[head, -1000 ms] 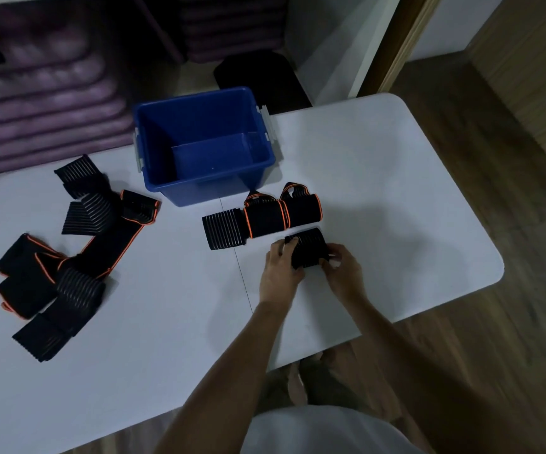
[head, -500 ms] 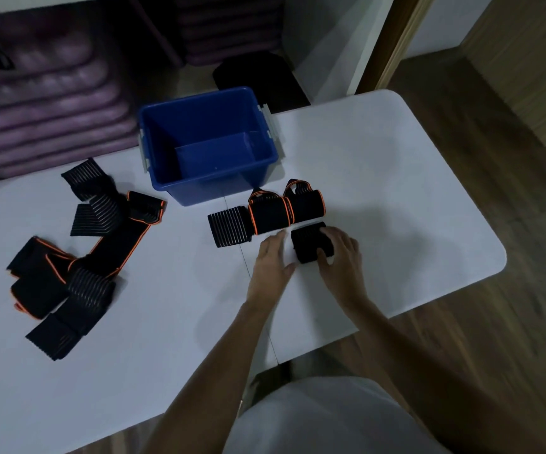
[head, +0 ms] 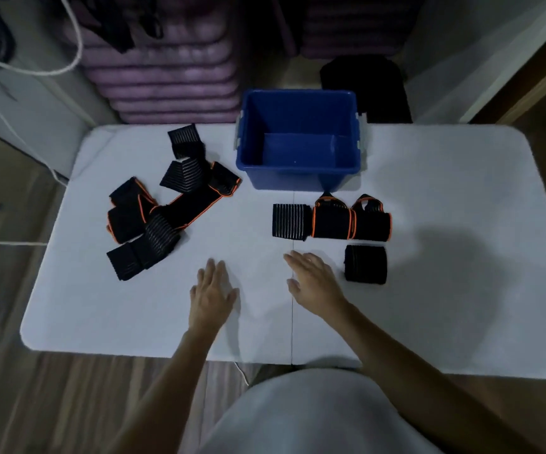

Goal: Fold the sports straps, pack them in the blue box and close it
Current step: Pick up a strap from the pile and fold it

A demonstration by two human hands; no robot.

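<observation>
Unfolded black, orange-edged elastic sports straps [head: 166, 211], heaped.
Lie up-left of the nearer, empty, flat left hand [head: 212, 294]; right hand [head: 314, 283] likewise released.

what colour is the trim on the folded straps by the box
Orange, edging the black folded straps in front of the blue plastic box; head view.

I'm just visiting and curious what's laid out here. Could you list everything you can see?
blue box: one, blue, open and empty, far middle of table.
folded straps: four, black with orange or grey trim; three in a row before the box, one nearer.
unfolded straps: a tangled pile, black and orange, table's left.
table: one, white.
cushions: a stack, purple, behind the table.
cable: one, white, far left.
left hand: open, over the table.
right hand: open, beside the nearest strap.
</observation>
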